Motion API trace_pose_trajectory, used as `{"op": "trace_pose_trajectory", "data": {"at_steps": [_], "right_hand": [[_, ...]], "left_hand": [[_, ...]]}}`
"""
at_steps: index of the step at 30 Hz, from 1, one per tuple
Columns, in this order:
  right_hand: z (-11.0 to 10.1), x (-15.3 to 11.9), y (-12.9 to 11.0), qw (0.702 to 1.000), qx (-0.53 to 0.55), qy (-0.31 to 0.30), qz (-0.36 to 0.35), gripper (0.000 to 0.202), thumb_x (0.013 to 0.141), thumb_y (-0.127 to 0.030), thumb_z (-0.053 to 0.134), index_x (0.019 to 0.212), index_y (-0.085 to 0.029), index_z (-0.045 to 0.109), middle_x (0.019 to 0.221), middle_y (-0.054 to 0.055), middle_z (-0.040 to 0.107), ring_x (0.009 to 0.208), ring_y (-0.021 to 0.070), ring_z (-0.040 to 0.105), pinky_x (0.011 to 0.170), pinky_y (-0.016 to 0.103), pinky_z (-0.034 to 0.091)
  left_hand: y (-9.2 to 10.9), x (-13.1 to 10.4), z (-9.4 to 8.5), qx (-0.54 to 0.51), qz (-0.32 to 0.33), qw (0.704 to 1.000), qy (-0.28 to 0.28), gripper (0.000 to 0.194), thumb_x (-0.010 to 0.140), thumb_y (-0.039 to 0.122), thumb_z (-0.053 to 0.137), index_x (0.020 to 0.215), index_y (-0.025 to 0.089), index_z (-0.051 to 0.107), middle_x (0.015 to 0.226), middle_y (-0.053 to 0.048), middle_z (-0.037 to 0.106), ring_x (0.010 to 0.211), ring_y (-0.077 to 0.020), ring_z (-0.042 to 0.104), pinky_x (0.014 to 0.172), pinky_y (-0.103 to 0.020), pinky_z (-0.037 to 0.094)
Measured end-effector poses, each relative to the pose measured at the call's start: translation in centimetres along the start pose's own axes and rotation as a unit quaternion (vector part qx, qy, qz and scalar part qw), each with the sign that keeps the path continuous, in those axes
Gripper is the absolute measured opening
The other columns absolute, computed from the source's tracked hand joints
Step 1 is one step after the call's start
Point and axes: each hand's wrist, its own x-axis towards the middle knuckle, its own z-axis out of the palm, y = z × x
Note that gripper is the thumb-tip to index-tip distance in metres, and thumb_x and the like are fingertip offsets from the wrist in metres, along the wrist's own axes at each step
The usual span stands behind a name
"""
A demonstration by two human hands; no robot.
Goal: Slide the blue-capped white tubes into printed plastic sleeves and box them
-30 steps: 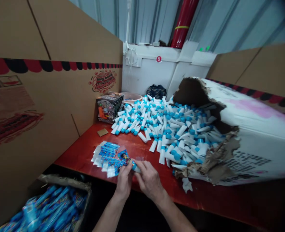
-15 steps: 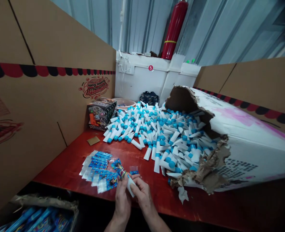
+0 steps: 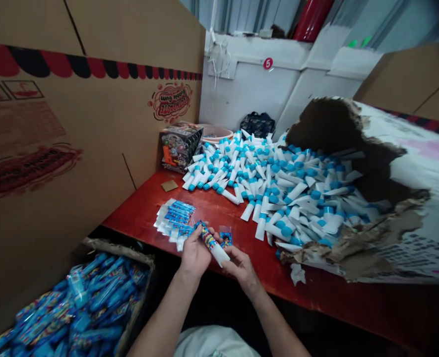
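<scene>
A white tube [image 3: 218, 253] is partly covered by a printed blue plastic sleeve [image 3: 206, 235], tilted between my two hands. My left hand [image 3: 196, 255] is closed around the sleeved end. With thumb and fingers, my right hand [image 3: 241, 270] pinches the bare white end. Left of them, flat printed sleeves [image 3: 174, 218] lie fanned out on the red table [image 3: 145, 213]. Another small printed sleeve [image 3: 225, 235] lies just behind my fingers. Beyond, white tubes with blue caps [image 3: 252, 168] are heaped up.
A torn white carton [image 3: 401, 198] lies on its side at the right, tubes spilling out. Below left, an open box holds blue wrapped tubes [image 3: 93, 302]. A printed toy box [image 3: 182, 146], a pink basin [image 3: 217, 133] and a dark bag [image 3: 257, 124] stand at the back.
The view has turned down and left, showing more of the lower-left box. The sleeve now covers more of the tube, and my right hand has shifted to its bare end.
</scene>
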Motion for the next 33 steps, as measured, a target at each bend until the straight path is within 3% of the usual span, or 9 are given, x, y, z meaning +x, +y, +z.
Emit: {"op": "trace_pose_trajectory", "data": {"at_steps": [6, 13, 17, 21, 25, 29, 33], "right_hand": [[0.6, -0.5, 0.3, 0.998, -0.023, 0.019, -0.048, 0.03, 0.071, -0.046, 0.068, 0.068, -0.018, 0.057, 0.059, -0.003, 0.05, 0.052, 0.0098, 0.043, 0.051, 0.022, 0.033], [1.2, -0.3, 1.6, 0.995, -0.077, 0.057, -0.002, 0.036, 0.076, -0.051, 0.061, 0.069, -0.016, 0.058, 0.054, -0.004, 0.047, 0.046, 0.0094, 0.041, 0.045, 0.022, 0.033], [1.8, -0.3, 1.8, 0.982, -0.16, 0.089, -0.037, 0.033, 0.08, -0.046, 0.059, 0.071, -0.015, 0.063, 0.059, -0.002, 0.053, 0.053, 0.0112, 0.046, 0.053, 0.023, 0.037], [2.3, -0.5, 1.2, 0.962, -0.247, 0.087, -0.072, 0.029, 0.086, -0.041, 0.054, 0.08, -0.016, 0.067, 0.067, 0.0, 0.06, 0.061, 0.0138, 0.052, 0.06, 0.024, 0.039], [2.8, -0.9, 0.7, 0.94, -0.318, 0.082, -0.094, 0.031, 0.09, -0.038, 0.05, 0.072, -0.018, 0.064, 0.064, 0.001, 0.058, 0.057, 0.0135, 0.049, 0.057, 0.024, 0.035], [3.5, -1.0, 0.8, 0.934, -0.338, 0.057, -0.102, 0.028, 0.09, -0.039, 0.049, 0.075, -0.019, 0.063, 0.065, 0.002, 0.059, 0.06, 0.0151, 0.051, 0.058, 0.025, 0.034], [4.3, -0.8, 1.3, 0.925, -0.361, 0.077, -0.092, 0.033, 0.092, -0.038, 0.048, 0.066, -0.019, 0.057, 0.062, 0.001, 0.056, 0.059, 0.0146, 0.052, 0.059, 0.025, 0.032]], "left_hand": [[-1.6, -1.2, -0.8, -0.038, -0.035, 0.999, 0.009, 0.026, 0.091, 0.029, 0.044, 0.077, 0.015, 0.06, 0.066, -0.005, 0.059, 0.058, -0.0162, 0.058, 0.062, -0.034, 0.051], [-2.5, -2.4, -1.0, -0.057, 0.004, 0.998, 0.031, 0.016, 0.089, 0.023, 0.05, 0.081, 0.015, 0.061, 0.07, -0.004, 0.061, 0.062, -0.015, 0.06, 0.067, -0.031, 0.051], [-2.9, -2.5, -1.9, -0.067, 0.014, 0.997, 0.036, 0.015, 0.089, 0.023, 0.051, 0.085, 0.014, 0.062, 0.071, -0.004, 0.061, 0.065, -0.0134, 0.06, 0.067, -0.027, 0.05], [-2.9, -2.6, -2.5, -0.067, 0.024, 0.997, 0.034, 0.015, 0.089, 0.022, 0.052, 0.083, 0.013, 0.062, 0.072, -0.004, 0.061, 0.066, -0.013, 0.06, 0.068, -0.026, 0.05], [-2.4, -2.9, -2.9, -0.06, 0.015, 0.996, 0.059, 0.015, 0.089, 0.021, 0.051, 0.082, 0.013, 0.061, 0.07, -0.003, 0.061, 0.062, -0.0125, 0.058, 0.063, -0.025, 0.049], [-2.1, -3.3, -3.4, -0.051, 0.022, 0.994, 0.095, 0.018, 0.09, 0.023, 0.049, 0.079, 0.014, 0.06, 0.065, -0.002, 0.058, 0.058, -0.0122, 0.056, 0.061, -0.025, 0.049], [-2.0, -3.6, -3.6, -0.063, 0.045, 0.991, 0.108, 0.016, 0.089, 0.022, 0.049, 0.079, 0.015, 0.059, 0.066, -0.002, 0.058, 0.06, -0.0116, 0.056, 0.063, -0.024, 0.049]]}}
